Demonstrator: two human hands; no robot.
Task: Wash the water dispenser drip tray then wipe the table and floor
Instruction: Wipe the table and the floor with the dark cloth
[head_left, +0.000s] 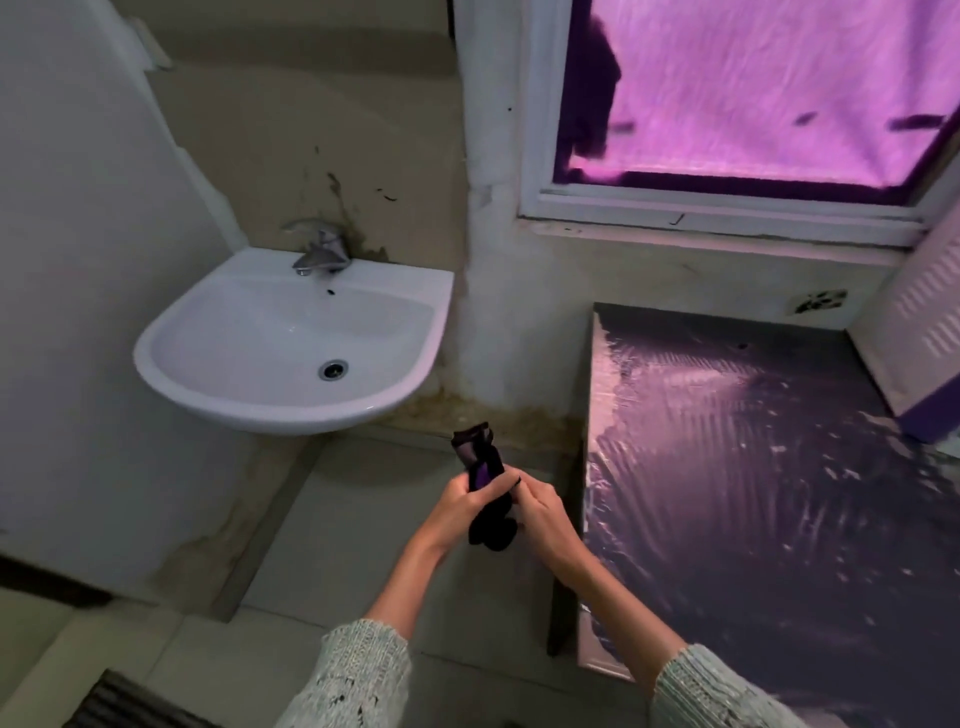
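A dark, purple-tinted drip tray (480, 457) is held upright in front of me, over the tiled floor (363, 545). My left hand (462, 501) and my right hand (543, 514) both grip its lower half; its top end sticks up free. A dark bunched part hangs below my hands, and I cannot tell if that is a cloth. A white wall sink (291, 353) with a chrome tap (317, 249) hangs to the upper left, dry and empty. The dark table (779, 493), covered in shiny wrinkled film, stands just right of my hands.
A window (753, 104) with a pink-lit curtain is above the table. The white side of an appliance (914, 343) stands at the table's far right corner. A wall socket (821, 301) sits beside it. A dark grate (124, 701) lies at bottom left.
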